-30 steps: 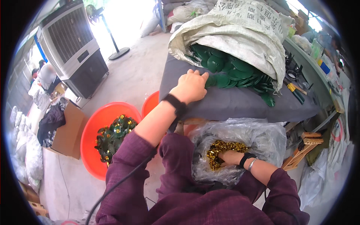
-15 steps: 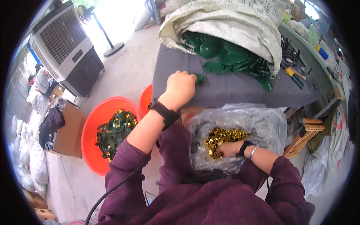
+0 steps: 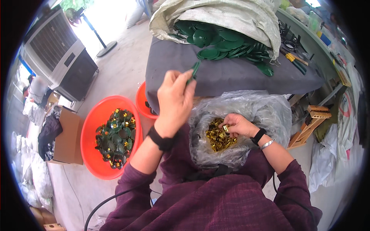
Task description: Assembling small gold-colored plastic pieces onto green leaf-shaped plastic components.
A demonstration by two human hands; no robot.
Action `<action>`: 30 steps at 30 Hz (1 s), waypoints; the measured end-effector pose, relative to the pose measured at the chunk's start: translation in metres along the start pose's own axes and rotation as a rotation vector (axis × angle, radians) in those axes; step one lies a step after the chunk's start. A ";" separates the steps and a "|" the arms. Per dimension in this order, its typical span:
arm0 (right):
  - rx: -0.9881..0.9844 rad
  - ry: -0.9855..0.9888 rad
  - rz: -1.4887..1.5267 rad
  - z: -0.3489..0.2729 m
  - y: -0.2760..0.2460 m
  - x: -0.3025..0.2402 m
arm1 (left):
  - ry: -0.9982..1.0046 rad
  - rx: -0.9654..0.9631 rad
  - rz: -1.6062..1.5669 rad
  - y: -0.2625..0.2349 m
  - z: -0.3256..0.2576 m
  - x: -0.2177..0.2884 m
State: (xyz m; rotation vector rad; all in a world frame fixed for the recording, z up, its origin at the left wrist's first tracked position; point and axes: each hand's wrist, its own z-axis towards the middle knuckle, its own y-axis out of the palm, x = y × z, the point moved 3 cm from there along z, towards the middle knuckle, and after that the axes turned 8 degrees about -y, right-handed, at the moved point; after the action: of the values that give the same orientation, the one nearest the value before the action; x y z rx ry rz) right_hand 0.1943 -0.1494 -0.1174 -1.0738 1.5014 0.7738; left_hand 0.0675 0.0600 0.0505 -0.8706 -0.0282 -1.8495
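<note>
While the bottom of the frame is mostly purple shirt [image 3: 219,200], the R hand [image 3: 242,126] sits just right of centre, thumb + fingers pinching a small shiny gold piece [image 3: 226,128]. It's over a heap of gold pieces [image 3: 219,139] lying in crumpled clear plastic [image 3: 266,111], can't tell what's under the plastic tbh. That wrist has a black band [image 3: 259,135] and a silver bangle [image 3: 266,144]. L hand [image 3: 173,100] is a bit up and left, near mid-frame, w/ a thin green disc [image 3: 195,71] pinched btwn thumb and fingers, tilted so you see it pretty much edge-on. Black strap [image 3: 163,140] on that wrist. Hands are well apart btw. Over to the left, a big orange tub [image 3: 86,144] on the floor [image 3: 119,69] holds a pile of green discs w/ gold bits [image 3: 115,136], and a smaller orange tub [image 3: 142,101] is just beside it, partly hidden by the table. Table has a grey cloth [image 3: 216,79]; farther back, top centre, a white woven sack [image 3: 231,13] lies mouth open, loose green discs [image 3: 231,42] spilling onto the cloth. Pliers [image 3: 296,62] w/ yellow + dark handles are right of it. Upper left: big air cooler [image 3: 58,50], then a pedestal fan [image 3: 94,32] near a bright opening
</note>
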 end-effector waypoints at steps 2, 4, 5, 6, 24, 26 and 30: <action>0.060 -0.051 0.097 -0.006 0.003 -0.018 | -0.080 -0.085 -0.085 0.005 -0.023 0.003; 0.084 -0.083 0.104 -0.008 0.009 -0.033 | -0.140 -0.195 -0.109 0.021 -0.051 -0.004; 0.119 -0.114 0.114 -0.009 0.012 -0.039 | -0.166 -0.258 -0.116 0.033 -0.065 -0.005; 0.118 -0.114 0.111 -0.008 0.017 -0.041 | -0.186 -0.319 -0.079 0.042 -0.079 -0.002; 0.203 -0.376 0.731 -0.023 0.083 -0.077 | -0.136 -0.108 -0.038 0.040 -0.091 0.010; 0.245 -0.391 0.758 -0.023 0.084 -0.072 | -0.154 -0.107 -0.111 0.039 -0.092 0.012; 0.337 -0.422 0.730 -0.027 0.087 -0.080 | -0.194 -0.129 -0.232 0.038 -0.088 0.014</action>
State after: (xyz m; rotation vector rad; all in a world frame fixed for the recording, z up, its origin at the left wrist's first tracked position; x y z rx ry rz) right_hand 0.1047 -0.1234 -0.0406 -0.0686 1.5702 1.1072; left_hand 0.0475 -0.0035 -0.0203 -1.1763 -0.1380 -1.9908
